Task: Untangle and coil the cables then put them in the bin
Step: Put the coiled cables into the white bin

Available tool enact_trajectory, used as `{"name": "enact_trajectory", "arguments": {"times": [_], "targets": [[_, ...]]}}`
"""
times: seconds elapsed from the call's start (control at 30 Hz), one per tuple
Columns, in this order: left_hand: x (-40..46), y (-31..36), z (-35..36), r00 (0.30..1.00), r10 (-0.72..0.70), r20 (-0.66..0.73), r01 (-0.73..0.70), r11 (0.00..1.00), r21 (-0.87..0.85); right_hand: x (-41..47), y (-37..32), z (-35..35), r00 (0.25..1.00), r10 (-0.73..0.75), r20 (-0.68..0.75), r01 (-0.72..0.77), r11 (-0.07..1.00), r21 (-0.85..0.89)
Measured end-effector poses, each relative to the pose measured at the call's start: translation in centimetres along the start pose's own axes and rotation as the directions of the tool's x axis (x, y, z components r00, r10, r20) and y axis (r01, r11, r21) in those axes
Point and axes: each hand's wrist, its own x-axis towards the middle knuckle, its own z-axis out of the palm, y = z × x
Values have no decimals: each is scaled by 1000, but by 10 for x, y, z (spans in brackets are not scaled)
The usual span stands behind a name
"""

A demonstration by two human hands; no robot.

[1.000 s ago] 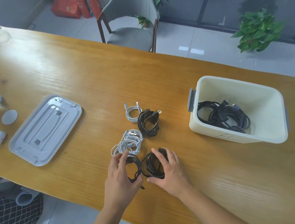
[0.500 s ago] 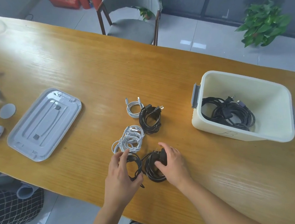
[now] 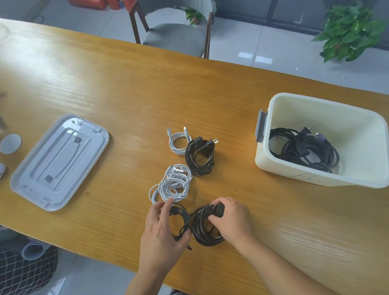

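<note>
Right hand (image 3: 234, 219) has shifted onto the thick black coiled cable (image 3: 204, 228), grip now clenched on its plug – left hand (image 3: 159, 232) pinches the thin black coil (image 3: 180, 221). Cream plastic bin (image 3: 328, 178) at 2 o'clock on the counter (image 3: 112, 84) – lift likely next.

Coils (image 3: 186, 169) mid-table, lid (image 3: 58, 161) left, bin (image 3: 379, 178) right.
</note>
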Motion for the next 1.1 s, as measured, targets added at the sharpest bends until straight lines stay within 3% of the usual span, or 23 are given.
{"name": "enact_trajectory", "arguments": {"times": [0.27, 0.5, 0.67, 0.83, 0.97, 1.1], "targets": [[-2, -1, -3, 1000, 0, -12, 0, 1000, 2, -8, -1, -2, 999, 4, -52, 3, 993, 120], [-4, 3, -5, 1000, 16, -8, -16, 1000, 11, -9, -4, -11, 995, 102, 15, -102, 958, 268], [-3, 10, -10, 999, 29, -23, -29, 1000, 5, -6, 1, -15, 962, 197, 189, -270, 796, 542], [-1, 13, -15, 999, 15, -29, -15, 1000, 21, -12, 18, -25, 915, 81, 396, -354, 637, 685], [-1, 19, -18, 999, 25, -36, -24, 1000, 19, -22, 29, -34, 907, 47, 418, -378, 529, 760], [1, 31, -22, 996, 70, -50, -69, 997, 23, -32, 38, -45, 924, 16, 381, -339, 492, 802]]}}
